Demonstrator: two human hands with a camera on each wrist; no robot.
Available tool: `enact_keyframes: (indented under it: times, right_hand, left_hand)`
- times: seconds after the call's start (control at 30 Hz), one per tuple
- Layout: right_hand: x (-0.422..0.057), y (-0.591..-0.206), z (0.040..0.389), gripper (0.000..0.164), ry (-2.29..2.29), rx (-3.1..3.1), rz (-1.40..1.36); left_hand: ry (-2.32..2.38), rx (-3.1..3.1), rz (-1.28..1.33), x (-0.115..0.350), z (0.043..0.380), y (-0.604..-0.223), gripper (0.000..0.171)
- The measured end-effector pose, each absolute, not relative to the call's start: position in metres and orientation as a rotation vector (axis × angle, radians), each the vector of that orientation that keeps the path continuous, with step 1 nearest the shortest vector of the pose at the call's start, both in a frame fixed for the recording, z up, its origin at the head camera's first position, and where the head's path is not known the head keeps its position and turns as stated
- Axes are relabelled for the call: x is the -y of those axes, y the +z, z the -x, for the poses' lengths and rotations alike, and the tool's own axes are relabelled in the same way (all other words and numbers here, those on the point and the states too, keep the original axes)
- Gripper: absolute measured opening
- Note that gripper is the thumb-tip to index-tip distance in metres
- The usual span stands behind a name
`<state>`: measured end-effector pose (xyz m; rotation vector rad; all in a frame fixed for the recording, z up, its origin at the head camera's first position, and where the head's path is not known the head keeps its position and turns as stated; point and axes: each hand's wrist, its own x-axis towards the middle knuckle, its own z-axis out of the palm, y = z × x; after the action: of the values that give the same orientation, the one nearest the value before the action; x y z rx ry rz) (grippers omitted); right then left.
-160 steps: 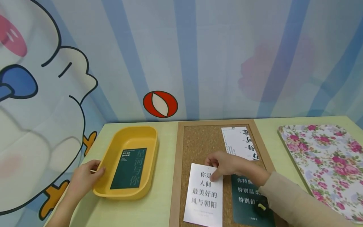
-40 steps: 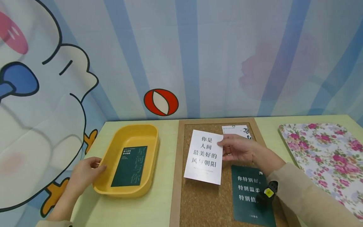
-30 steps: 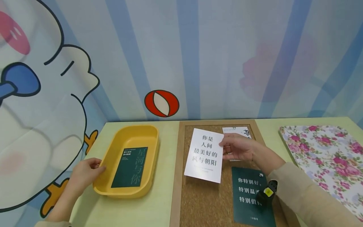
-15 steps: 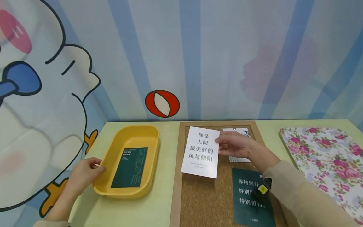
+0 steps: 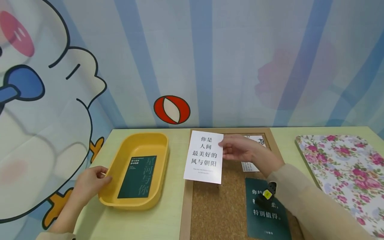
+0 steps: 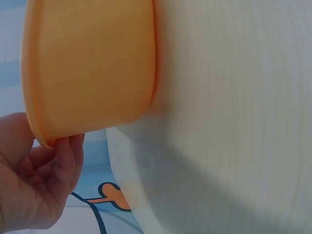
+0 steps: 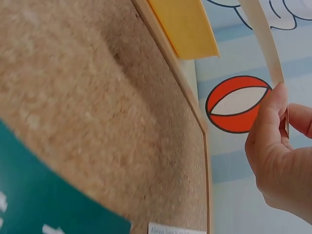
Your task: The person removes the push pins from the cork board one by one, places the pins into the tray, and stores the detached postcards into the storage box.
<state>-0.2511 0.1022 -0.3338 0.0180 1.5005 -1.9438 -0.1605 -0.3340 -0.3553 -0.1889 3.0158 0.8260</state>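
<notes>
My right hand (image 5: 238, 149) pinches a white card (image 5: 204, 158) with black Chinese writing by its right edge. In the right wrist view the card (image 7: 265, 41) shows edge-on between thumb and fingers, lifted off the cork board (image 5: 219, 210). My left hand (image 5: 91, 185) pinches the rim of a yellow tray (image 5: 163, 146) on its left side; the left wrist view shows thumb and fingers around that rim. Inside the tray lies a dark green card (image 5: 136, 178). On the board are another green card (image 5: 267, 220) and a white card (image 5: 252, 166), partly hidden behind my right hand and arm.
A floral board (image 5: 345, 166) lies on the pale table (image 5: 144, 226) at the right. The cork board has a wooden frame (image 5: 186, 206). Behind the table hangs a striped blue backdrop (image 5: 228, 66) with cartoon figures.
Earlier the white card was low on the cork board; my right hand has raised it and now shifts it left, toward the tray. My left hand stays on the tray rim.
</notes>
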Motion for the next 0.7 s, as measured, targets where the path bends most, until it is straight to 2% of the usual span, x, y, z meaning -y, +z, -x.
enact_keyframes:
  times: [0.23,0.7]
  right_hand:
    - [-0.087,-0.335,0.253,0.02,-1.955,-1.496,-0.032]
    - [-0.054,-0.332,0.26,0.013,-1.94,-1.478,-0.015]
  left_hand:
    - [0.834,-3.012,0.173,0.333,0.16,-0.357,0.031]
    - [0.836,-3.011,0.157,0.335,0.161,-0.356,0.031]
